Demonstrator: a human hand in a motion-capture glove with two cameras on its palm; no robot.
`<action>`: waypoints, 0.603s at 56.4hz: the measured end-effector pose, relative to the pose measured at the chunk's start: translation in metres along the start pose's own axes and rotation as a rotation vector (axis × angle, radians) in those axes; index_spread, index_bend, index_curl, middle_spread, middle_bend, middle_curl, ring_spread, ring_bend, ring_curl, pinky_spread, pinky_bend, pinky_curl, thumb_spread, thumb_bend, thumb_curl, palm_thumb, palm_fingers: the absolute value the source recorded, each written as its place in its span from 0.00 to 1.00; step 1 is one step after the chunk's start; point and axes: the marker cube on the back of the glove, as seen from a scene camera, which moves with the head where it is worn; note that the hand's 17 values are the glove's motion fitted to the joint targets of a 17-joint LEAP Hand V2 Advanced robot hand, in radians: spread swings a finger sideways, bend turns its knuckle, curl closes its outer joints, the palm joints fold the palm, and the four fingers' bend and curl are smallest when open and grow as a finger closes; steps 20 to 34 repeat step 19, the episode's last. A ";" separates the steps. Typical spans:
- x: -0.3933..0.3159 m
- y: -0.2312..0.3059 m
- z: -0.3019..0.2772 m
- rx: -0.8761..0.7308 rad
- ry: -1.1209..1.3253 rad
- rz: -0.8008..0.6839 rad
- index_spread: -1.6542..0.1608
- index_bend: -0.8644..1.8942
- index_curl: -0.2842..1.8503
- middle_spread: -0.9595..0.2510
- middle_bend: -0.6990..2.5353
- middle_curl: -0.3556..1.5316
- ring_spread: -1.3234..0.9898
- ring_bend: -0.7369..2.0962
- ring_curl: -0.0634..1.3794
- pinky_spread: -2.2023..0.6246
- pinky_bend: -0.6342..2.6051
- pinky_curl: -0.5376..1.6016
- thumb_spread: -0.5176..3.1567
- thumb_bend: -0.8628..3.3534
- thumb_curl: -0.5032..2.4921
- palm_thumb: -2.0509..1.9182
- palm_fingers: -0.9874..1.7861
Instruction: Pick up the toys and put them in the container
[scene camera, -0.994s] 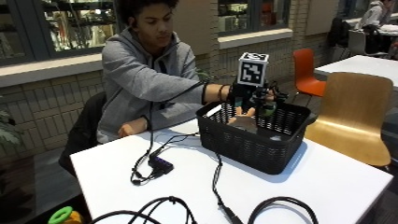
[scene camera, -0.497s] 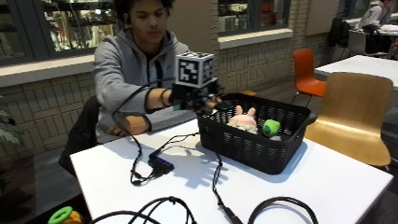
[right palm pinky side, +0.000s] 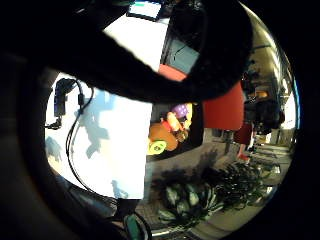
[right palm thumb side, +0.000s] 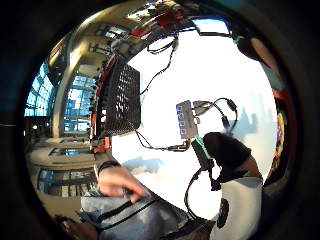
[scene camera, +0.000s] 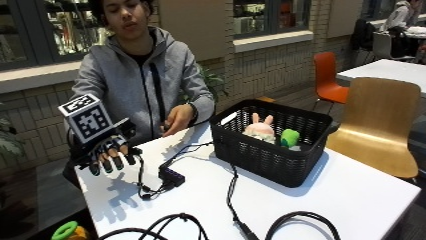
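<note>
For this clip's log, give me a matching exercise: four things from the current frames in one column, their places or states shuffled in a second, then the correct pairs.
Things:
1. pink rabbit toy
2. gloved right hand
3. green ring toy
4. bare left hand

Places or states:
A. below the table's near corner, off its surface
B. inside the black basket
C. resting at the table's far edge, beside the basket
D. fingers spread, holding nothing, over the table's corner

Pairs: 1-B, 2-D, 3-A, 4-C
</note>
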 end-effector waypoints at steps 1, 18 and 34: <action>0.003 0.004 0.002 0.006 -0.007 0.004 0.78 0.44 0.35 0.83 0.26 0.30 0.54 0.32 0.14 0.78 0.34 0.41 0.53 0.20 0.27 0.60 0.33; 0.026 0.025 0.032 0.037 -0.036 0.004 0.79 0.46 0.36 0.83 0.27 0.31 0.53 0.32 0.15 0.78 0.34 0.41 0.54 0.20 0.27 0.61 0.34; 0.026 0.025 0.032 0.037 -0.039 0.003 0.79 0.46 0.36 0.83 0.27 0.31 0.53 0.32 0.15 0.78 0.34 0.41 0.54 0.20 0.27 0.61 0.34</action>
